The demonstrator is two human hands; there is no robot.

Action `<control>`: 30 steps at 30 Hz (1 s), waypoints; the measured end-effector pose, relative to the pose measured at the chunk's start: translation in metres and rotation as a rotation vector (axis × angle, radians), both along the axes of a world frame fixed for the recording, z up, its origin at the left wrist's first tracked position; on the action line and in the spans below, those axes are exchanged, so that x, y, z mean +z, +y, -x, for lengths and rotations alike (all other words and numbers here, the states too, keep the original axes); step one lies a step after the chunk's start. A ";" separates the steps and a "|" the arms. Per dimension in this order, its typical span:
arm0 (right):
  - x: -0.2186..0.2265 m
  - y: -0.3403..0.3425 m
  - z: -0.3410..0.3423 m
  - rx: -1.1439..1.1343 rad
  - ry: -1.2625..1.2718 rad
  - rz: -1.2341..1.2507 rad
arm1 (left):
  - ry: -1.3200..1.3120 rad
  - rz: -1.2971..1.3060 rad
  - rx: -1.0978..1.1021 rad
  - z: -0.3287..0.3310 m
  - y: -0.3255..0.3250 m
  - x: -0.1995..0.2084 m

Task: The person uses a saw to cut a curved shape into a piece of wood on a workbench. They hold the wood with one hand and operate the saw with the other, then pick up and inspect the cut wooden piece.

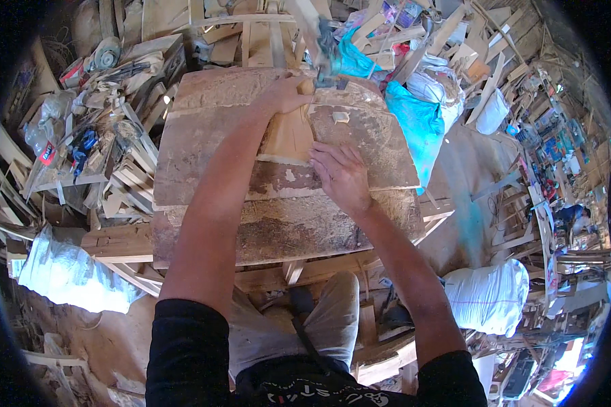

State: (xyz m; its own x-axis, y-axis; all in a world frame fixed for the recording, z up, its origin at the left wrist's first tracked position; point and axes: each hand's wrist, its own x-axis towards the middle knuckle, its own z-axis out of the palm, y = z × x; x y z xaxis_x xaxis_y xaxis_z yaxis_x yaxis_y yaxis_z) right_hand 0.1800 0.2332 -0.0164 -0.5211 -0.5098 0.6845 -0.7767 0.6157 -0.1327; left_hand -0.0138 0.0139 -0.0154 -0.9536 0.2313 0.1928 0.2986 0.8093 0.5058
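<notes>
A pale wooden board (288,139) lies flat on the worn wooden worktable (210,142). My left hand (283,95) is closed over the board's far part, its fingers bent around the edge by a dark metal fitting (327,64). That fitting, partly blurred, sits below an upright wooden post (304,20) at the table's far edge. Nearer to me, my right hand (341,173) grips the board's near right corner with bent fingers. Its thumb and palm are partly hidden. A small wood offcut (341,117) rests on the table right of the board.
Piled wood scraps (139,136) crowd the left side, with a plastic bottle (44,149) among them. Turquoise sheeting (414,129) hangs by the table's right edge. White sacks stand at lower right (489,295) and lower left (75,275). More scrap wood (455,41) heaps up behind.
</notes>
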 end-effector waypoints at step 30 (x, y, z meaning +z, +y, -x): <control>0.001 -0.007 0.005 -0.024 0.037 -0.016 | 0.059 0.031 -0.040 0.011 -0.005 -0.001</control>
State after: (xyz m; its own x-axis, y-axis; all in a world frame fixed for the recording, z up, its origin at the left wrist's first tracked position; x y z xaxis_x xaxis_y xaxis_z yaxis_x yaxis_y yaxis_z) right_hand 0.1746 0.2257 -0.0153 -0.5079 -0.5086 0.6952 -0.7657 0.6363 -0.0940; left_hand -0.0253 0.0090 -0.0167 -0.9307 0.2760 0.2400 0.3595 0.8113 0.4610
